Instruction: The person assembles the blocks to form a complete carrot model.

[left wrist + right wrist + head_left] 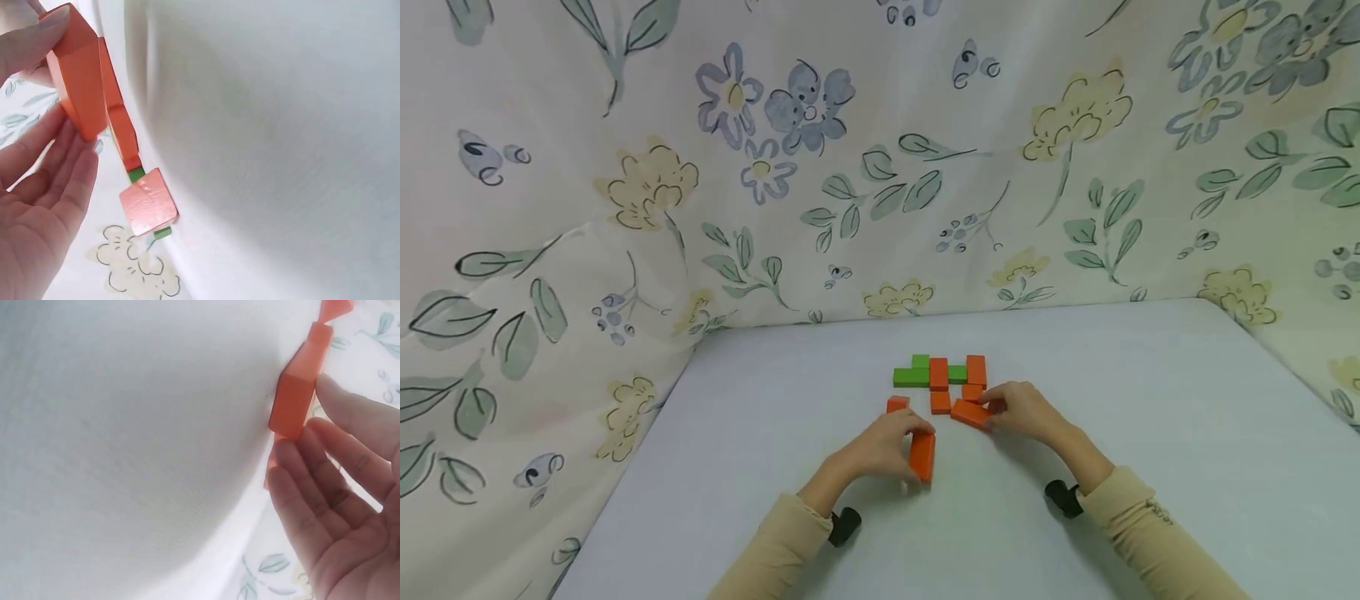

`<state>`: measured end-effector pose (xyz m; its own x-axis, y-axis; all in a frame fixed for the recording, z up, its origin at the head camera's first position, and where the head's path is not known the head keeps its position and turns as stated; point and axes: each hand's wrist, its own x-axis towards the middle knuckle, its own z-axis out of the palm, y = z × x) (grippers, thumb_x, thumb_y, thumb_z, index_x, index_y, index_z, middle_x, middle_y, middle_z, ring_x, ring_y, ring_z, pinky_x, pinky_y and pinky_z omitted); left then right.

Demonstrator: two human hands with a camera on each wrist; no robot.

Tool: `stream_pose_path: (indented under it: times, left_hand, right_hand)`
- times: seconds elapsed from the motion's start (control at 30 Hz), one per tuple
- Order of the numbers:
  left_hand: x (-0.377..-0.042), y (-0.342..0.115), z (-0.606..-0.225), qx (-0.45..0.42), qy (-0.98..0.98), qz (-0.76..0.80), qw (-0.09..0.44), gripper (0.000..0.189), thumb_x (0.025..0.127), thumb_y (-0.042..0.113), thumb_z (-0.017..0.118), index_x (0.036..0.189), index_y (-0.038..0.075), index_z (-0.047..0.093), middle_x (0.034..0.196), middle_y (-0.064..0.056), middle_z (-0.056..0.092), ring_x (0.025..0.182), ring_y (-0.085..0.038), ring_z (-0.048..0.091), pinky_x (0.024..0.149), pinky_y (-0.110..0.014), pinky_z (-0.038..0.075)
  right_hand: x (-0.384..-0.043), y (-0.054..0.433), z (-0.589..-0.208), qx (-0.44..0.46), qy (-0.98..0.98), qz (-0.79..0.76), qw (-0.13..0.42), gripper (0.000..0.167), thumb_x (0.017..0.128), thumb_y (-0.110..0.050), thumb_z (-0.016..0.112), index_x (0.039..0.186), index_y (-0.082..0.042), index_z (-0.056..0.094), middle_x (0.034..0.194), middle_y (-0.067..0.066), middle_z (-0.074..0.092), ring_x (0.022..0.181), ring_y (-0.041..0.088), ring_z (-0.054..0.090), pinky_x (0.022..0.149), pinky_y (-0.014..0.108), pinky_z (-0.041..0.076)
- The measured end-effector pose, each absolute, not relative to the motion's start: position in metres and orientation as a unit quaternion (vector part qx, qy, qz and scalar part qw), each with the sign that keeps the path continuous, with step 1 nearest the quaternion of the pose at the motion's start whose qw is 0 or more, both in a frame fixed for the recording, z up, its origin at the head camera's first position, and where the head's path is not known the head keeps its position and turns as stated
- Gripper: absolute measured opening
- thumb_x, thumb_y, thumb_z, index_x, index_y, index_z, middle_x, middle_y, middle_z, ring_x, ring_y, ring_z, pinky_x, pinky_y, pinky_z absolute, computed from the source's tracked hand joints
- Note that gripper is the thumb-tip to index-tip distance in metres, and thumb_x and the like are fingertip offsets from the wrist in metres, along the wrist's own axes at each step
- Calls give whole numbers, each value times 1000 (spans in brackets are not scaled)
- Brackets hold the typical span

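Observation:
My left hand (883, 446) grips an orange block (922, 457) between thumb and fingers. In the left wrist view, that block (80, 78) stands out with its long faces showing. My right hand (1026, 410) holds the right end of another orange block (972, 414), which lies slantwise on the table. The right wrist view shows the thumb and fingertips at this block (295, 400). Just behind it is a small orange block (973, 392). Beyond the left hand sits a further small orange block (897, 403), partly hidden by the fingers in the head view.
Behind the hands, green blocks (912, 377) and taller orange blocks (938, 374) lie side by side in a flat arrangement. One square orange block (940, 402) adjoins them in front. The white tabletop (775, 392) ends at a flowered cloth (865, 167).

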<state>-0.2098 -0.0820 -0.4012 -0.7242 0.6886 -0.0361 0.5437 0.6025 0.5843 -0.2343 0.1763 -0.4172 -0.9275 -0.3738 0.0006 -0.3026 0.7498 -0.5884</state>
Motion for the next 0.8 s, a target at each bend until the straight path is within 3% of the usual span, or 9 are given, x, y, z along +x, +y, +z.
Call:
stream_pose_path:
  times: [0.23, 0.5, 0.8]
  left_hand:
    - [-209, -86, -409, 322, 893, 277, 148, 57, 66, 7, 88, 118, -1, 64, 109, -7, 60, 98, -21, 54, 88, -30, 47]
    - [-211, -84, -414, 270, 904, 298, 147, 64, 65, 8, 90, 122, -1, 63, 114, -8, 59, 101, -22, 53, 90, -33, 47]
    - [-212, -90, -416, 221, 902, 328, 173, 68, 65, 3, 89, 126, -4, 59, 125, -14, 57, 116, -30, 52, 101, -44, 41]
  right_hand:
    - [-233, 177, -415, -159, 915, -359, 90, 25, 81, -3, 74, 102, 5, 65, 78, 4, 61, 68, 16, 53, 62, 30, 45]
    - [-237, 174, -421, -96, 906, -394, 120, 20, 87, -10, 71, 101, 3, 67, 79, 4, 59, 65, 15, 52, 59, 28, 43]
    - [-234, 173, -418, -67, 896, -410, 160, 25, 86, -12, 72, 105, 4, 68, 91, 6, 62, 79, 21, 50, 67, 29, 42]
